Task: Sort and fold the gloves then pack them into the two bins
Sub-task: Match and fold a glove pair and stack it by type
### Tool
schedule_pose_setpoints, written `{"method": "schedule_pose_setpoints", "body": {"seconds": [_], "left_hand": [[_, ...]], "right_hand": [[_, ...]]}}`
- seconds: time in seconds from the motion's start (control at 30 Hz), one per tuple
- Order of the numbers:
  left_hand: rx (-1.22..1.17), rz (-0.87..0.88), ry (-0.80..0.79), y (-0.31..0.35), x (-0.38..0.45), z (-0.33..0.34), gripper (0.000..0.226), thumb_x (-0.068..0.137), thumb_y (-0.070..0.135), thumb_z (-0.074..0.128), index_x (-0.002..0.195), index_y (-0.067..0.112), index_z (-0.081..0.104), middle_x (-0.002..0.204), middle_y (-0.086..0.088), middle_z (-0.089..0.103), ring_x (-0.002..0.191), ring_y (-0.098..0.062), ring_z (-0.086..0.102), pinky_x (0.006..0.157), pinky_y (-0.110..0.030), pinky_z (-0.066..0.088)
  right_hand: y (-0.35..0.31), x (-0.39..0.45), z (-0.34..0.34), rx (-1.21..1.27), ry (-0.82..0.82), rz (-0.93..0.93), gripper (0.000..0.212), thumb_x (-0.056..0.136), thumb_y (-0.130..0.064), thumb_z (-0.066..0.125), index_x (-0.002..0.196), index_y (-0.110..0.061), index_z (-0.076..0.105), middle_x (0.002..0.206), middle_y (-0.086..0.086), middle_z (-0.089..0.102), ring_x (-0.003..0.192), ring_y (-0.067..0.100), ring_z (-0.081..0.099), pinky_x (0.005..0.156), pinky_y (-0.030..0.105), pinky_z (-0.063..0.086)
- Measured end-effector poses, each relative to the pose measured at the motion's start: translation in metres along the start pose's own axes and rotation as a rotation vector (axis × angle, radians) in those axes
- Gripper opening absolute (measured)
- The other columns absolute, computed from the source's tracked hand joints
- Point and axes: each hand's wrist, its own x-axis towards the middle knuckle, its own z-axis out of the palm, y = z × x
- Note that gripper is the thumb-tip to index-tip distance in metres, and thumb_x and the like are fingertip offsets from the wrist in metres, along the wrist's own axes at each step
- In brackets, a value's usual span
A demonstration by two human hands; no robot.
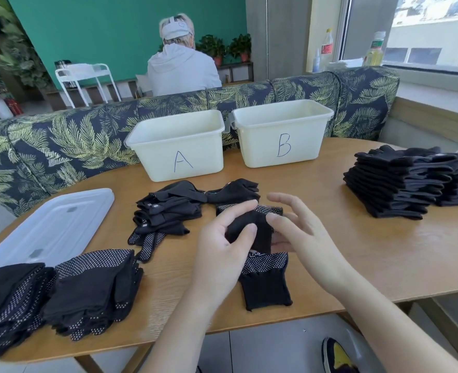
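Observation:
A black glove with white grip dots (265, 281) lies on the wooden table (357, 254) in front of me, its cuff toward me. My left hand (222, 249) pinches its folded-over upper part between thumb and fingers. My right hand (300, 238) hovers over the glove's right side with fingers loosely spread, the thumb touching the fabric. Two cream bins, A (179, 146) and B (281, 130), stand at the table's far side; no gloves are visible inside them. A loose heap of black gloves (166, 214) lies left of my hands.
Folded dotted gloves sit in two stacks (88, 286) at the near left edge. A tall stack of plain black gloves (405, 184) stands at the right. A translucent lid (53, 224) lies at the left. A leaf-patterned sofa back (61, 141) runs behind the table; a person sits beyond it.

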Motion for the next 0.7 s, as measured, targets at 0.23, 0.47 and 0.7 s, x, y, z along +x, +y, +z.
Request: {"method": "schedule_pose_setpoints", "body": {"seconds": [0.23, 0.47, 0.7], "left_hand": [[0.028, -0.126, -0.1, -0.008, -0.021, 0.004, 0.044, 0.097, 0.002, 0.062, 0.123, 0.037, 0.07, 0.119, 0.021, 0.072, 0.11, -0.005, 0.068, 0.076, -0.025, 0.06], [0.23, -0.199, -0.027, -0.023, -0.032, 0.009, 0.043, 0.086, 0.022, 0.078, 0.117, 0.05, 0.066, 0.097, 0.013, 0.074, 0.08, -0.012, 0.072, 0.078, -0.038, 0.06], [0.218, -0.269, -0.026, -0.016, -0.039, 0.006, 0.025, 0.09, 0.015, 0.074, 0.102, 0.037, 0.071, 0.07, 0.004, 0.075, 0.063, -0.007, 0.073, 0.067, -0.023, 0.059]], "right_hand": [[0.015, 0.026, -0.012, -0.048, -0.09, 0.073, 0.027, 0.086, -0.026, 0.068, 0.111, -0.031, 0.075, 0.101, -0.001, 0.076, 0.093, 0.017, 0.071, 0.083, 0.033, 0.056], [0.017, 0.046, -0.027, -0.094, -0.094, 0.048, 0.028, 0.094, -0.004, 0.062, 0.109, -0.024, 0.076, 0.095, -0.01, 0.076, 0.078, 0.002, 0.068, 0.073, 0.016, 0.049], [0.027, 0.049, -0.031, -0.143, -0.13, 0.052, 0.028, 0.094, 0.004, 0.063, 0.114, -0.014, 0.072, 0.11, 0.003, 0.077, 0.095, 0.014, 0.074, 0.085, 0.025, 0.059]]}}
